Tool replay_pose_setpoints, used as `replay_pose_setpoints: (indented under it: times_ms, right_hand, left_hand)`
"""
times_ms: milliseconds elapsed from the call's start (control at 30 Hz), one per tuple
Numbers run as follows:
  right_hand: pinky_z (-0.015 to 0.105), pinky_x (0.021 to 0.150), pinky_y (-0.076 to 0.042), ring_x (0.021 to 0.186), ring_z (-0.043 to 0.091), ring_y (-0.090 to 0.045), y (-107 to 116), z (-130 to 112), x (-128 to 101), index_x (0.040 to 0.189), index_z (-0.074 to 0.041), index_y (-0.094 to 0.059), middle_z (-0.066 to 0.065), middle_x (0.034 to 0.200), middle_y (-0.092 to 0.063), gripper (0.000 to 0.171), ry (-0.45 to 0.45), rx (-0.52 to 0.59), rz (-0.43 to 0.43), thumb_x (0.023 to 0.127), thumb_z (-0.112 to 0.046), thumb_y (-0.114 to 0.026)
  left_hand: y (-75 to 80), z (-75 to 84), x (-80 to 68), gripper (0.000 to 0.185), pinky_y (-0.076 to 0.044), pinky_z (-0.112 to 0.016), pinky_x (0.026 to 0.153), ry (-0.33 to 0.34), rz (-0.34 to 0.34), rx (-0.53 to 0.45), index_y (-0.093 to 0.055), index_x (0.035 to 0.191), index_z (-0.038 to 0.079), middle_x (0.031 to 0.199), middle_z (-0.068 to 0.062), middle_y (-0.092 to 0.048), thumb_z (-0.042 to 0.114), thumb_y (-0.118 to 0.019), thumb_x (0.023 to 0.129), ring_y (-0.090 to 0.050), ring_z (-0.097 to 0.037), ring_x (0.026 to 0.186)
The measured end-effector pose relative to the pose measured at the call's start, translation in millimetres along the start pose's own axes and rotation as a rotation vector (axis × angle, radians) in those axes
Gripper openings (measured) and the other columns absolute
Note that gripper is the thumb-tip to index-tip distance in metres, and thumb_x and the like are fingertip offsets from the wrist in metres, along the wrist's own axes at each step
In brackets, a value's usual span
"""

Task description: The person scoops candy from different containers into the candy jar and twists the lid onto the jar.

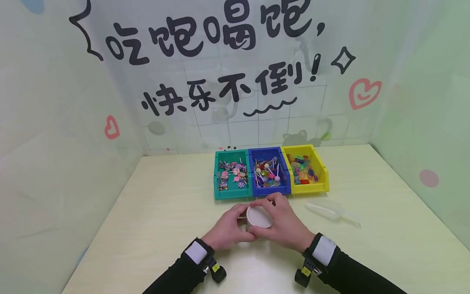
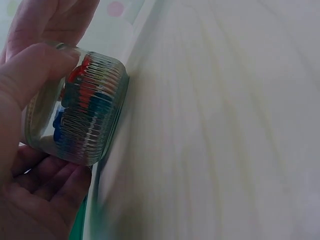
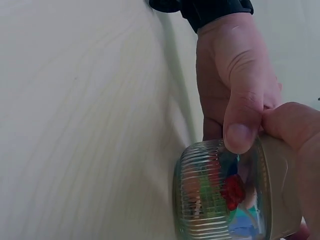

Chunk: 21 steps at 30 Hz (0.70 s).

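Ribbed glass, that was the jar (image 1: 257, 222), a small round one standing on the tabletop (image 1: 154, 220) right in front of the person, coloured pieces showing through its wall in both wrist views. Its white lid (image 1: 259, 216) sat on top, and the right hand (image 1: 284, 222) curled over that lid, fingers round the rim. The left hand (image 1: 227, 230) gripped the jar's body from the other side, thumb (image 2: 35, 70) pressed on the glass and fingers cupped beneath.

By the look of it, the lid was the step in hand, one hand steadying the body while the other worked the top; whether it was going on or coming off, I couldn't tell. The next move would call for a firm hold on the glass and a clean twist at the rim.

Just behind the jar stood three bins in a row, touching side by side: a green bin (image 1: 232, 194) with swirl lollipops, a blue bin (image 1: 269, 190) with ball lollipops, a yellow bin (image 1: 323, 173) with bright wrapped sweets. A clear plastic scoop (image 1: 327, 209) lay to the right, near the yellow bin.
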State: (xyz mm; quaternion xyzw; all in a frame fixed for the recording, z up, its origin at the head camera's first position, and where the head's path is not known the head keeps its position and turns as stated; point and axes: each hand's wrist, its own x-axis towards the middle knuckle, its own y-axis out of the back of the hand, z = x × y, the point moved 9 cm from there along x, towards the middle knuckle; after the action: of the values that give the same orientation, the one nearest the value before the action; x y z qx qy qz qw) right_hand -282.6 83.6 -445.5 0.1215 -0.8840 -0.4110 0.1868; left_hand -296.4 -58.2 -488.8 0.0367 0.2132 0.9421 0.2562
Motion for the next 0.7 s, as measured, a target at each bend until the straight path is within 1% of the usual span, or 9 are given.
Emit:
replay_pose_setpoints:
  times_ms: [267, 400, 500, 567, 633, 700]
  right_hand:
    - [0.042, 0.090, -0.061, 0.122, 0.028, -0.050, -5.6, 3.8, -3.5, 0.137, -0.027, -0.070, 0.011, 0.131, -0.051, 0.060, -0.066, -0.002, 0.001, 0.087, -0.051, -0.092]
    - [0.037, 0.089, -0.060, 0.120, 0.025, -0.051, -6.7, 5.8, -3.6, 0.142, -0.022, -0.066, 0.009, 0.131, -0.053, 0.070, -0.065, -0.007, 0.016, 0.086, -0.051, -0.093]
    - [0.033, 0.087, -0.058, 0.118, 0.021, -0.052, -7.2, 7.3, -4.0, 0.148, -0.017, -0.061, 0.008, 0.132, -0.055, 0.080, -0.066, -0.009, 0.020, 0.085, -0.054, -0.093]
    - [0.032, 0.087, -0.058, 0.119, 0.021, -0.052, -8.4, 8.4, -5.7, 0.152, -0.015, -0.059, 0.008, 0.135, -0.056, 0.086, -0.078, -0.005, 0.010, 0.084, -0.056, -0.092]
    - [0.033, 0.088, -0.059, 0.123, 0.022, -0.053, -8.8, 10.0, -7.8, 0.154, -0.014, -0.056, 0.009, 0.141, -0.056, 0.090, -0.093, 0.002, -0.003, 0.085, -0.060, -0.090]
    - [0.041, 0.095, -0.063, 0.130, 0.025, -0.054, -7.3, 11.9, -10.3, 0.157, -0.014, -0.054, 0.011, 0.147, -0.055, 0.091, -0.111, 0.015, -0.013, 0.088, -0.063, -0.087]
  left_hand:
    - [-3.5, -8.3, -1.1, 0.083, -0.049, -0.049, 0.124, 0.035, -0.007, -0.032, -0.049, 0.164, 0.011, 0.158, -0.011, -0.055, 0.011, -0.089, 0.090, -0.057, -0.034, 0.147]
    - [-2.9, -8.7, -0.2, 0.083, -0.048, -0.051, 0.125, 0.016, 0.003, -0.040, -0.050, 0.162, 0.010, 0.158, -0.012, -0.055, 0.009, -0.090, 0.089, -0.056, -0.035, 0.147]
    - [-3.4, -7.5, 0.6, 0.085, -0.047, -0.051, 0.126, -0.016, 0.000, -0.030, -0.049, 0.162, 0.009, 0.158, -0.013, -0.054, 0.010, -0.090, 0.088, -0.055, -0.034, 0.147]
    - [-4.3, -6.9, -0.3, 0.089, -0.047, -0.051, 0.126, -0.032, 0.000, -0.002, -0.047, 0.164, 0.010, 0.159, -0.012, -0.054, 0.015, -0.091, 0.087, -0.054, -0.033, 0.148]
    - [-4.1, -5.7, -1.7, 0.094, -0.047, -0.052, 0.126, -0.050, 0.003, 0.038, -0.043, 0.166, 0.009, 0.161, -0.012, -0.054, 0.022, -0.092, 0.087, -0.054, -0.032, 0.148]
    - [-1.8, -3.8, -4.5, 0.097, -0.047, -0.055, 0.126, -0.055, 0.018, 0.085, -0.041, 0.168, 0.009, 0.163, -0.012, -0.053, 0.031, -0.092, 0.088, -0.053, -0.032, 0.150]
